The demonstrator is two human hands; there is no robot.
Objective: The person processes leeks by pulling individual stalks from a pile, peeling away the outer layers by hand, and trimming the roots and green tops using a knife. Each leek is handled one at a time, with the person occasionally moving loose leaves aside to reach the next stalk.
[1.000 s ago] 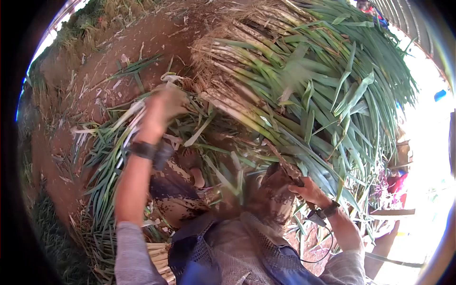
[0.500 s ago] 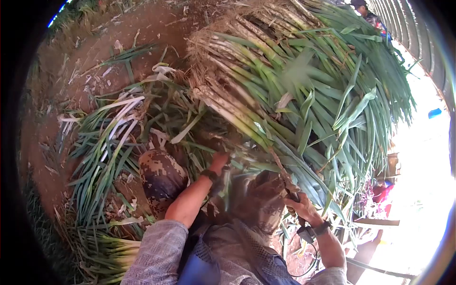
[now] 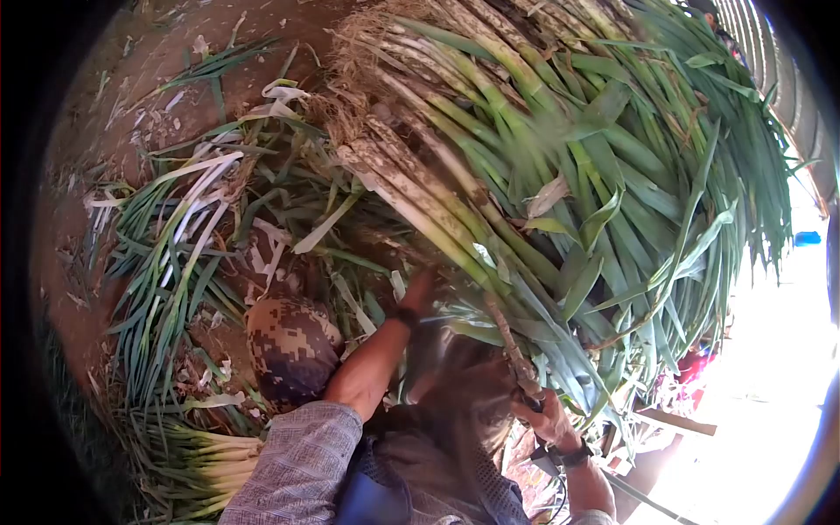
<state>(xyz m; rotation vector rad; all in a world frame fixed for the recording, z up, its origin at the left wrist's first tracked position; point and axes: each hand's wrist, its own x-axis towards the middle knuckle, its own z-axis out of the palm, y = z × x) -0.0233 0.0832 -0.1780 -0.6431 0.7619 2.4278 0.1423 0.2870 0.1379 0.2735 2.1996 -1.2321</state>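
My right hand [image 3: 549, 418] is wrapped round the dark handle of a stick-like tool [image 3: 511, 348], which points up and to the left toward the pile. A large heap of green onions [image 3: 560, 166] with muddy roots fills the upper right. My left hand [image 3: 423, 289] reaches in beside the lower edge of this heap, among loose leaves; its fingers are hidden. Peeled white-stemmed onions [image 3: 203, 197] lie on the soil to the left. More cleaned onions [image 3: 223, 464] sit at the lower left, near my left sleeve.
Camouflage-patterned knees show between my arms, the left knee [image 3: 293, 346] clearest. Brown soil [image 3: 149, 44] with leaf scraps lies at the upper left. A wooden board [image 3: 675, 421] is at the lower right, near a pink-red item [image 3: 697, 366]. A ribbed wall [image 3: 792, 87] curves at the upper right.
The view has shifted, so the heap appears larger. My left hand has reached slightly further up and right into the leaves. My right hand, still round the handle, appears a little lower.
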